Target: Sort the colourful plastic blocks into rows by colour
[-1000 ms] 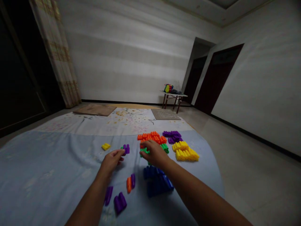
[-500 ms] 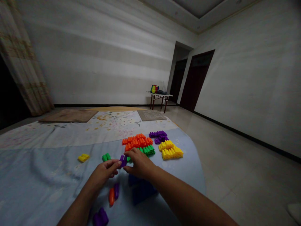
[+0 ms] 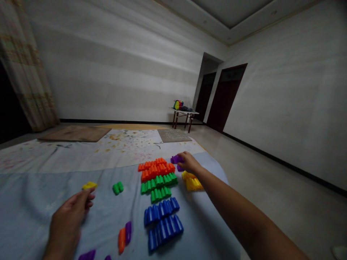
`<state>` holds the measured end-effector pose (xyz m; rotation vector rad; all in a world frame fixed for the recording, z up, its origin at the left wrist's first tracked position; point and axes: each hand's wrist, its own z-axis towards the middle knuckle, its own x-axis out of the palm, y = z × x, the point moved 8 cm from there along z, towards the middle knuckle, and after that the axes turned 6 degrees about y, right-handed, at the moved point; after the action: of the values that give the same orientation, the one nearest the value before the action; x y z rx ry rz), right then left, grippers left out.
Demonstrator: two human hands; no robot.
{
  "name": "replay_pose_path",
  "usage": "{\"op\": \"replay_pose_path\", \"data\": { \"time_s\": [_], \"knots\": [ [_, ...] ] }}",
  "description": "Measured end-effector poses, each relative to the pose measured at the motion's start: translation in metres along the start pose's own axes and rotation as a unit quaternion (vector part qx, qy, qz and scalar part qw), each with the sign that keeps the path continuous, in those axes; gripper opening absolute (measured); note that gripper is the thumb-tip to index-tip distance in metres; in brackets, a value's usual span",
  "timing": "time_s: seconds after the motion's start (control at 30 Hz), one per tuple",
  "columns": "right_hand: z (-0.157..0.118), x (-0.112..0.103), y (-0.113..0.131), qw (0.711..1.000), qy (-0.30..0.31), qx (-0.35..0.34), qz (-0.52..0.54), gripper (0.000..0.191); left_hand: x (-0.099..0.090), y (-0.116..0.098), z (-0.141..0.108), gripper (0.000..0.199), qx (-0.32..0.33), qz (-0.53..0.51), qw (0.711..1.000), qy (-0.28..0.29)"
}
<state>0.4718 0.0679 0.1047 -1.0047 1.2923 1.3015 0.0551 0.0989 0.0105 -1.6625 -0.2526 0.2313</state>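
Observation:
My left hand [image 3: 71, 213] is at the left, its thumb and forefinger closed on the near edge of a yellow plastic block [image 3: 89, 185] lying on the blue cloth. At the back right, my right hand [image 3: 189, 163] has its fingers curled over the purple blocks [image 3: 176, 159], apparently gripping one; its palm hides part of that group. Yellow blocks [image 3: 193, 182] lie just below the right wrist, partly covered by the forearm. Beside the right hand are rows of orange blocks [image 3: 157, 169] and green blocks [image 3: 159, 183].
Two rows of blue blocks [image 3: 165, 231] lie nearest me. A lone green block [image 3: 118, 187], an orange piece [image 3: 121, 240] and a purple piece [image 3: 128, 233] are on the cloth [image 3: 105, 213]. Two flat boards [image 3: 77, 133] lie farther back. A small table [image 3: 185, 111] stands by the wall.
My hands have separated from around a purple block. The right has moved away and right to the purple group; the left has moved left to the yellow block. The blue rows are uncovered.

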Motion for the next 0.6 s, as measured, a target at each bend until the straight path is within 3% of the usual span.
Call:
{"op": "replay_pose_path", "data": {
  "time_s": [0.1, 0.23, 0.43, 0.6],
  "knots": [
    [0.02, 0.004, -0.022, 0.998, 0.016, 0.041, -0.045, 0.04, -0.015, 0.005, -0.003, 0.026, 0.032, 0.071, 0.996, -0.05],
    [0.046, 0.018, -0.035, 0.992, 0.046, 0.071, -0.091, 0.038, -0.016, 0.009, -0.01, 0.031, 0.035, 0.145, 0.988, -0.042],
    [0.076, 0.037, -0.04, 0.985, 0.094, 0.069, -0.124, 0.042, -0.014, 0.007, -0.011, 0.036, 0.035, 0.168, 0.984, -0.048],
    [0.081, 0.045, -0.046, 0.983, 0.112, 0.078, -0.125, 0.047, -0.016, 0.014, -0.007, 0.035, 0.035, 0.161, 0.985, -0.049]
  ]
}}
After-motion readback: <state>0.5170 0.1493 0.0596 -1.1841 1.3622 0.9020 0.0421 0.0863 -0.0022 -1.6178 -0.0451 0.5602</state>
